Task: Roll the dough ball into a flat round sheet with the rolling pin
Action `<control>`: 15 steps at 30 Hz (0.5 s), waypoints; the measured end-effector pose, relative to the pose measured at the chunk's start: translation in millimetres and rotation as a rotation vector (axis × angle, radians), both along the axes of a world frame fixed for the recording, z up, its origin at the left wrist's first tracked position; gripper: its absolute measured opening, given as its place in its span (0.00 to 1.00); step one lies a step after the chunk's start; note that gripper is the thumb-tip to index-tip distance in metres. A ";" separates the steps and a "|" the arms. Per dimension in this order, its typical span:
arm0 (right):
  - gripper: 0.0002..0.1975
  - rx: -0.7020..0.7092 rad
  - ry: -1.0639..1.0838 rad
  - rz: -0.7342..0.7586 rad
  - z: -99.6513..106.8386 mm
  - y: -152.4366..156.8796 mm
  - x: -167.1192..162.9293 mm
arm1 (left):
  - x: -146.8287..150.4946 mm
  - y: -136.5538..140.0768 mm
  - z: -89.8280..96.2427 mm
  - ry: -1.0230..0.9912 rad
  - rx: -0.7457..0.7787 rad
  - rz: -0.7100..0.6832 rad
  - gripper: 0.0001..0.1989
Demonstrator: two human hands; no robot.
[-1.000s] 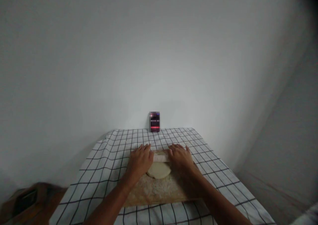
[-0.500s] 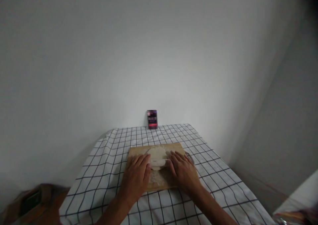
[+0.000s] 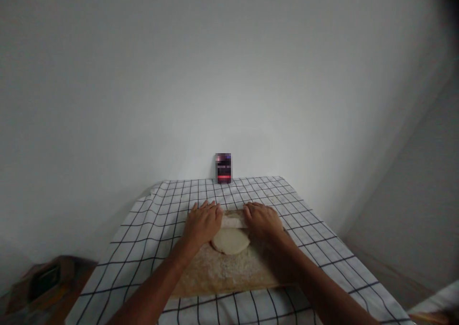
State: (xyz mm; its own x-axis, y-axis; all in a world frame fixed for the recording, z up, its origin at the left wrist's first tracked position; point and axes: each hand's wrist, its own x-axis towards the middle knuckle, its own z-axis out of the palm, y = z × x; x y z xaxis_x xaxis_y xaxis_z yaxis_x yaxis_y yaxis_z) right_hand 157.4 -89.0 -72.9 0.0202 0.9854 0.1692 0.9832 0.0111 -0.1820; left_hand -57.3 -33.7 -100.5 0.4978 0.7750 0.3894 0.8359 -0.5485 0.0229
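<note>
A pale rolling pin (image 3: 234, 222) lies crosswise near the far side of a floured wooden board (image 3: 215, 282). My left hand (image 3: 203, 221) is over its left end and my right hand (image 3: 263, 219) over its right end, covering both ends. The fingers of each hand bend forward over the pin. Just on my side of the pin, a flattened round of dough (image 3: 230, 241) rests on the board. Its far edge reaches the pin.
A white cloth with dark grid lines (image 3: 143, 248) covers the table. A small dark box-shaped thing, blurred out (image 3: 224, 168), stands at the table's back edge by the white wall (image 3: 229, 76). On the floor at left is a brown box (image 3: 46, 284).
Both hands have moved the rolling pin away from me, from across the dough to its far edge. More of the dough and of the board's near part now shows.
</note>
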 end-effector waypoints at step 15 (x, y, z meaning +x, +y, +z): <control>0.21 0.063 0.004 0.046 -4.5 -15.5 -1.0 | -0.9 -19.1 3.3 -0.095 0.095 -0.076 0.16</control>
State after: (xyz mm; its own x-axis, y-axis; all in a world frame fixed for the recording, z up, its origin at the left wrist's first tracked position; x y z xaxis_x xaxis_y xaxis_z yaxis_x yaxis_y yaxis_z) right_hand 156.4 -104.6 -77.4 -0.0237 0.9728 0.2305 0.9807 0.0674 -0.1833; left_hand -58.2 -52.8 -97.1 0.5110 0.6938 0.5074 0.7886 -0.6134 0.0445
